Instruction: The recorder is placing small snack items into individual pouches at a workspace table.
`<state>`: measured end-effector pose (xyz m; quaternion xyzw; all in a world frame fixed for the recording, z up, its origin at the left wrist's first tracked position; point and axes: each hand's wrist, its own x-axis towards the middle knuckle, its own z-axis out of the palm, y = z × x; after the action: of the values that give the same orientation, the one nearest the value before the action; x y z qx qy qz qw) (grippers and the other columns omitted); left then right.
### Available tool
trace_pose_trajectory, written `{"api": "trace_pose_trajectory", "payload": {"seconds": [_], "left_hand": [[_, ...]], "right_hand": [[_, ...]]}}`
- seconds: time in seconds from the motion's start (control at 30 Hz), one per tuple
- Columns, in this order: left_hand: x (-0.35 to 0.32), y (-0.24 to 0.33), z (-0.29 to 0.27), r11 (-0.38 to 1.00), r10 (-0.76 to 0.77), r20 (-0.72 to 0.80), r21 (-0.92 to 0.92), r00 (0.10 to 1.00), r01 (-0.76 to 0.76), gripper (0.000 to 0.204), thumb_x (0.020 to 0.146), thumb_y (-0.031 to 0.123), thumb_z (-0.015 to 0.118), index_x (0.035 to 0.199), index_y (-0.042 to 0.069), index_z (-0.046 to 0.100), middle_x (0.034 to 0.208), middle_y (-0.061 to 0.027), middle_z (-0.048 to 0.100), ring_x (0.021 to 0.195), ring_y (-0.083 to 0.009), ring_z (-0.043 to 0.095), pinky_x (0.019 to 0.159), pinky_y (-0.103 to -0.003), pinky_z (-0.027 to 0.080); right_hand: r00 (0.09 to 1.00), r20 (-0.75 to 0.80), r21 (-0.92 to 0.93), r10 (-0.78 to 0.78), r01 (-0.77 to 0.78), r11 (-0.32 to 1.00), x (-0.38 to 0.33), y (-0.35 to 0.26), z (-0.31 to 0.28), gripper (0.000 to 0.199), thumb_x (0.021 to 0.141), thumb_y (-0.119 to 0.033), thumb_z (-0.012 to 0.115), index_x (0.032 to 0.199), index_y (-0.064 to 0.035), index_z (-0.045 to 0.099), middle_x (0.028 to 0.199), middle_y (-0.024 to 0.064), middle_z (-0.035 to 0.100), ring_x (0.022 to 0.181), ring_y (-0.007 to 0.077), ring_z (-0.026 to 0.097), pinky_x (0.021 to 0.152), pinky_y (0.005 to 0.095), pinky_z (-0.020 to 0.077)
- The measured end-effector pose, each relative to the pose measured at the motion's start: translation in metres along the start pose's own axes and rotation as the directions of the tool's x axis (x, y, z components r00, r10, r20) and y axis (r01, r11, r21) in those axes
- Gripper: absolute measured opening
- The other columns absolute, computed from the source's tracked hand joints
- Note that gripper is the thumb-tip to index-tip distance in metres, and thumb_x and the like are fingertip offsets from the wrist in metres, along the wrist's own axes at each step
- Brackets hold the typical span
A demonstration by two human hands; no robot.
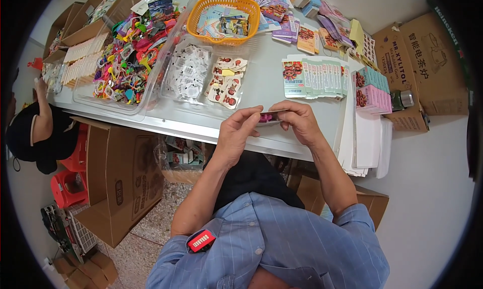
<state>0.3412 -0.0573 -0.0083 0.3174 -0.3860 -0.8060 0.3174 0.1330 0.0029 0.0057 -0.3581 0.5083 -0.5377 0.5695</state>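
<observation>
Over the table's near edge, my left hand point(235, 136) and my right hand point(302, 125) pinch the two ends of a small flat packet point(270, 122). A bright pink piece shows in the packet's opening; the rest of its contents is hidden. Just beyond my left hand lies a clear tray holding white sachets point(186, 70) and a spread of small picture cards point(227, 82). Past my right hand is an overlapping row of pale green printed packets point(317, 77).
A clear bin of colourful small toys point(128, 62) stands left; an orange basket point(255, 18) of cards stands at the back. Purple packets point(287, 27), pink-and-green packets point(373, 92) and a cardboard box point(432, 67) are right. Another person point(35, 133) is far left. An open carton point(123, 178) stands below the table.
</observation>
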Motion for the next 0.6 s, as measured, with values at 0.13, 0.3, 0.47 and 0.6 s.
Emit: {"api": "trace_pose_trajectory", "payload": {"seconds": [0.13,0.3,0.47,0.6], "left_hand": [[0.005,-0.013,-0.005,0.993,0.025,0.037,-0.118,0.999,-0.020,0.025,0.101,0.017,0.063,0.122,0.003,0.066,0.120,-0.0075,0.069,0.107,-0.0138,0.065,0.086,-0.032,0.058],[0.008,-0.020,-0.011,0.988,0.034,0.080,-0.155,0.996,-0.021,0.017,0.099,0.009,0.064,0.114,0.001,0.065,0.110,-0.0082,0.070,0.099,-0.0162,0.069,0.085,-0.034,0.060],[0.012,-0.013,-0.003,0.998,0.053,0.060,-0.021,0.997,-0.052,0.015,0.096,0.004,0.065,0.111,0.000,0.066,0.106,-0.0084,0.071,0.094,-0.0158,0.070,0.080,-0.031,0.063],[0.011,-0.006,0.003,0.995,0.097,0.052,-0.009,0.994,-0.097,0.019,0.096,0.003,0.065,0.114,-0.001,0.069,0.109,-0.0098,0.071,0.094,-0.0160,0.070,0.075,-0.029,0.063]], "right_hand": [[1.000,-0.021,-0.261,0.022,-0.027,0.965,0.000,-0.008,0.008,0.016,0.092,-0.011,0.067,0.101,-0.0006,0.076,0.085,0.0017,0.068,0.066,0.0066,0.051,0.057,0.0227,0.0410],[0.998,-0.061,-0.313,-0.011,-0.009,0.950,0.004,-0.016,0.019,0.017,0.092,-0.017,0.072,0.093,-0.0015,0.078,0.081,-0.0013,0.066,0.063,0.0056,0.047,0.054,0.0224,0.0350],[0.998,0.016,-0.273,-0.069,0.071,0.959,0.001,-0.008,0.014,0.017,0.093,-0.016,0.070,0.098,-0.0011,0.077,0.086,0.0008,0.067,0.065,0.0059,0.049,0.057,0.0230,0.0379],[0.996,0.084,-0.043,-0.030,0.034,0.999,0.000,0.002,-0.007,0.021,0.094,-0.009,0.067,0.111,0.0007,0.073,0.092,0.0031,0.069,0.073,0.0087,0.058,0.067,0.0240,0.0482]]}}
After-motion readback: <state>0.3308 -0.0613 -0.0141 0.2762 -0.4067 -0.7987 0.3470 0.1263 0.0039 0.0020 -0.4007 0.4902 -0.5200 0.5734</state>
